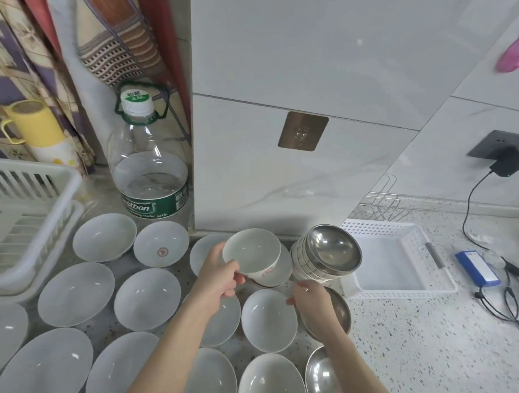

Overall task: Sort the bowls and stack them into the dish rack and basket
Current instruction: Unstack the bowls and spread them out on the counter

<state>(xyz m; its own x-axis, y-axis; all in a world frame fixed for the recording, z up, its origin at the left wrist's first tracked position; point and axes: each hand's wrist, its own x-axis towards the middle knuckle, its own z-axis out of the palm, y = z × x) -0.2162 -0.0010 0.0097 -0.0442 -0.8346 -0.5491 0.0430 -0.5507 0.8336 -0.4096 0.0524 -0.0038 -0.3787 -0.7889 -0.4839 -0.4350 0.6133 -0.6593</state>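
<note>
My left hand [223, 278] grips a small white ceramic bowl [252, 253] by its rim and holds it tilted above another white bowl. My right hand [310, 297] reaches up to the bottom of a tilted stack of steel bowls [327, 254] and appears to hold it beside the white basket [407, 290]; its fingers are partly hidden. Several white bowls [77, 293] lie spread over the counter. Single steel bowls lie under my right wrist [342, 310] and at the bottom edge [320, 376]. A white dish rack [27, 208] stands at the left.
A large water bottle [148, 172] stands behind the bowls, with a yellow cup [35, 124] to its left. A wire rack [379, 205] sits behind the basket. A blue power pack [477, 267], cables and a wall charger [509, 162] are at the right.
</note>
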